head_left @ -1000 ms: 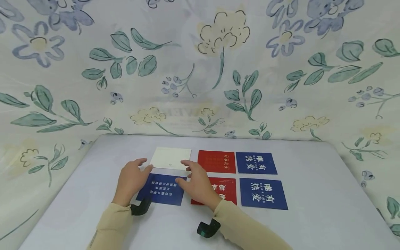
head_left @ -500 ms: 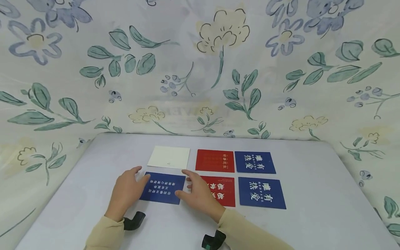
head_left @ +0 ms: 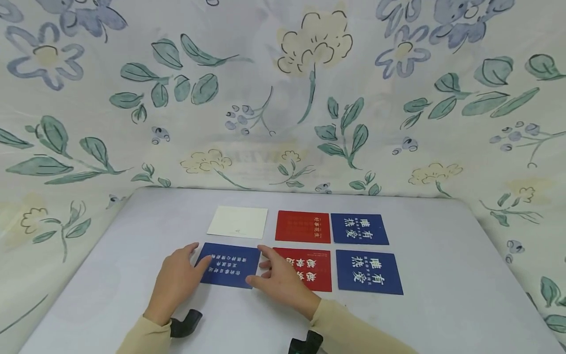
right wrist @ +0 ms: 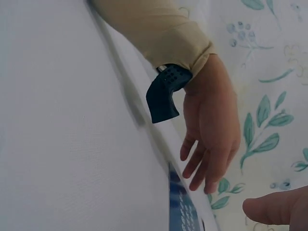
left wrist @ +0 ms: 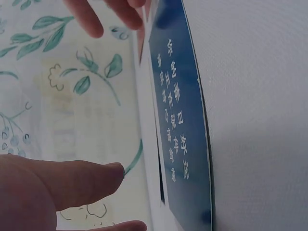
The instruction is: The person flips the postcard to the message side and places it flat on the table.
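Observation:
In the head view my left hand (head_left: 174, 284) hovers at the left edge of a blue card (head_left: 231, 265) with white writing, its thumb over the edge. On the other side, my right hand (head_left: 285, 282) has its thumb by that card's right edge and partly covers a red card (head_left: 319, 270). Both hands have relaxed, spread fingers and hold nothing. The left wrist view shows the left thumb (left wrist: 82, 183) apart from the blue card (left wrist: 180, 120). My left hand (right wrist: 211, 120) appears in the right wrist view beyond the right thumb (right wrist: 274, 207). Behind the blue card lies a white card (head_left: 238, 222).
A second red card (head_left: 302, 227) lies in the back row, with a blue card (head_left: 360, 229) to its right. Another blue card (head_left: 369, 272) ends the front row. All lie flat on the white table (head_left: 451, 275), before a floral cloth (head_left: 265, 98).
Both hands have drawn back from beside the white card toward the table's front, now lying either side of the front blue card. The cards show no clear shift; the head view has moved slightly.

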A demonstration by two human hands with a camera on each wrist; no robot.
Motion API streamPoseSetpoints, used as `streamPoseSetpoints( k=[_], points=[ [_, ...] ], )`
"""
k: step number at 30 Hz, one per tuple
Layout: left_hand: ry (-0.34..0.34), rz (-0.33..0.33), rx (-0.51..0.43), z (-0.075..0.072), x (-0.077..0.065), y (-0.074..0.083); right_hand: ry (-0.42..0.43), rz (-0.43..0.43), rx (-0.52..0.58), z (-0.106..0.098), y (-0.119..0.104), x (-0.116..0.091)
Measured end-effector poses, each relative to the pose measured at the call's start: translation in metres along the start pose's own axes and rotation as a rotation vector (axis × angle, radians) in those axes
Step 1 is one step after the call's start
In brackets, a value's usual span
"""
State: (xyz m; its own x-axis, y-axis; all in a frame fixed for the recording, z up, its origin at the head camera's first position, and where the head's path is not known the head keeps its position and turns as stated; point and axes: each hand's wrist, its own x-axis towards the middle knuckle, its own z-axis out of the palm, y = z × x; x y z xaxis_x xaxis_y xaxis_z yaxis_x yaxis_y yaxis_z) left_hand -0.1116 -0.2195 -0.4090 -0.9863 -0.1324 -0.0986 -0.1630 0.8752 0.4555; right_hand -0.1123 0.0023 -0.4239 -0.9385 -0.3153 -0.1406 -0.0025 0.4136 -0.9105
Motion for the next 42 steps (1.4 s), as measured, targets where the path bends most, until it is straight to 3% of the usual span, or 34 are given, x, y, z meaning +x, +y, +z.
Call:
streamPoseSetpoints(
  k=[5, 25, 33, 42],
  points=[
    [-0.01, -0.008, 0.009, 0.001, -0.002, 0.0, -0.018, 0.028, 0.043, 0.001, 0.0, -0.001],
    [0.024, 0.017, 0.023, 0.005, -0.002, -0.001, -0.037, 0.01, 0.033, 0.005, 0.006, -0.002],
    [0.04, -0.006, 0.006, 0.009, -0.003, 0.004, -0.037, 0.003, 0.021, 0.006, 0.006, -0.002],
    [0.013, -0.012, -0.028, 0.006, -0.004, 0.006, 0.023, -0.021, 0.07, 0.013, 0.012, 0.0]
  ],
)
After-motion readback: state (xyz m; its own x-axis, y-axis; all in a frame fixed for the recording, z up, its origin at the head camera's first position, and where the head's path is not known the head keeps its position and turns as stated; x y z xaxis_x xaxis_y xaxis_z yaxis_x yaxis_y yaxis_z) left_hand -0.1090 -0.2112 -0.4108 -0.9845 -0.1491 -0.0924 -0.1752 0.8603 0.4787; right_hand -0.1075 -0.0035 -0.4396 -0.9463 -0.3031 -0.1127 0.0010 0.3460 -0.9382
